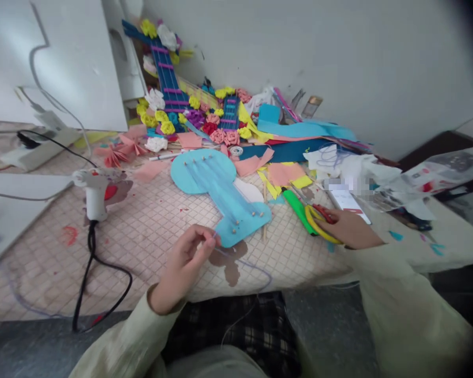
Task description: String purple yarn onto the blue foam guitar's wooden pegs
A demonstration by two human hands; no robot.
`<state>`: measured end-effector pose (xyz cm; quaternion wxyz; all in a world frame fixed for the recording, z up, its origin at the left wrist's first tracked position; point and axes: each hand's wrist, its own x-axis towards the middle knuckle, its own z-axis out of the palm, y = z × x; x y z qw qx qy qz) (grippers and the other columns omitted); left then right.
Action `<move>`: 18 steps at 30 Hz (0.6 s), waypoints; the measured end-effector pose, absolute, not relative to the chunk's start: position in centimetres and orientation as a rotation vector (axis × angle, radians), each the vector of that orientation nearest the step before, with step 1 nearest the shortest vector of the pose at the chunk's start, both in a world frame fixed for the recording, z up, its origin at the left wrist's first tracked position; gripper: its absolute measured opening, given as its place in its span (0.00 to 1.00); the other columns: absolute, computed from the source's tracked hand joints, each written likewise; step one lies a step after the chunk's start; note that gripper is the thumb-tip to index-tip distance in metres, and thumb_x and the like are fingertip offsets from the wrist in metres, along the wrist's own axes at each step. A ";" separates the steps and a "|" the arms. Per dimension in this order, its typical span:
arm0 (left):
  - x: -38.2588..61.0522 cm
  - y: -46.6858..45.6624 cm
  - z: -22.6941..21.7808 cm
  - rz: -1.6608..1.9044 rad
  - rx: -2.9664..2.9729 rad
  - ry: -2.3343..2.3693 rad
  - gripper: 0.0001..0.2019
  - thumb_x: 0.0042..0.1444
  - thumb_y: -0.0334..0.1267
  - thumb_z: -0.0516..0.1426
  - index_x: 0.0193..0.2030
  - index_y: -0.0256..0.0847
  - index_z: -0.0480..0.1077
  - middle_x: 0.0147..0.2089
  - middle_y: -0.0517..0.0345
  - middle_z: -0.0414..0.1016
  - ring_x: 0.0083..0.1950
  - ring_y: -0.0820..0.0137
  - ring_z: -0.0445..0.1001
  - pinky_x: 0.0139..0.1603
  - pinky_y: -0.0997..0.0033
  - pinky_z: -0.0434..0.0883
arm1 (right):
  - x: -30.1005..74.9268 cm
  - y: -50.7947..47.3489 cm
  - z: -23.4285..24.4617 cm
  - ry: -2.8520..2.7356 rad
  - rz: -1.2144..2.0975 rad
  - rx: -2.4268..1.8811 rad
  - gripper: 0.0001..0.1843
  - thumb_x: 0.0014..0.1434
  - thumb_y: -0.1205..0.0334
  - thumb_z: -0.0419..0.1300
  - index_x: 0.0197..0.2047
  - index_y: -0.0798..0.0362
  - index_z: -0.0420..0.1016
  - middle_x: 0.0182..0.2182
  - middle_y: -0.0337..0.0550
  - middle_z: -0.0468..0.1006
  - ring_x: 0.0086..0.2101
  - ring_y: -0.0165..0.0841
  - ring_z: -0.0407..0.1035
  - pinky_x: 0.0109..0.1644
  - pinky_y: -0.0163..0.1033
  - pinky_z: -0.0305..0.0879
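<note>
A light blue guitar-shaped foam cutout (220, 191) with thin strings and small pegs lies on the checked table cover (150, 231). My left hand (185, 262) pinches a thin thread at the cutout's near end, fingers pressed together. My right hand (349, 228) is closed around yellow-handled scissors (317, 220) to the right, beside a green marker (297, 210) and a phone (347, 202).
A white glue gun (94, 191) with a black cord stands at the left. Paper flowers and a dark blue guitar model (169, 79) pile against the back wall. Coloured paper scraps (284, 176), a power strip (35, 149) and plastic bags (437, 176) lie around.
</note>
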<state>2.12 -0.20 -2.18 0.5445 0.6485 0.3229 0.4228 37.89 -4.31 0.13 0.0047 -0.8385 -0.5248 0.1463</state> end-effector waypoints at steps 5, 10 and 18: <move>1.5 -2.5 -0.5 1.077 1.194 0.542 0.06 0.61 0.36 0.48 0.33 0.41 0.60 0.28 0.61 0.65 0.34 0.72 0.68 0.39 0.68 0.66 | 37.3 -4.8 0.7 -1.659 0.248 -2.586 0.22 0.57 0.45 0.49 0.39 0.54 0.74 0.30 0.51 0.75 0.35 0.47 0.69 0.34 0.44 0.60; 0.7 -4.1 2.4 1.143 0.959 0.398 0.05 0.61 0.34 0.47 0.34 0.41 0.61 0.23 0.65 0.60 0.26 0.76 0.65 0.36 0.69 0.67 | 32.4 -7.7 2.2 -1.648 0.028 -2.401 0.20 0.59 0.52 0.49 0.48 0.55 0.70 0.43 0.53 0.73 0.46 0.43 0.66 0.49 0.46 0.60; -1.4 -7.9 6.2 1.099 0.805 0.356 0.04 0.59 0.36 0.51 0.33 0.43 0.62 0.20 0.66 0.58 0.21 0.79 0.61 0.27 0.75 0.65 | 15.1 -13.8 -2.1 -1.820 1.178 -1.185 0.25 0.50 0.43 0.58 0.42 0.53 0.75 0.28 0.42 0.76 0.28 0.30 0.69 0.34 0.34 0.67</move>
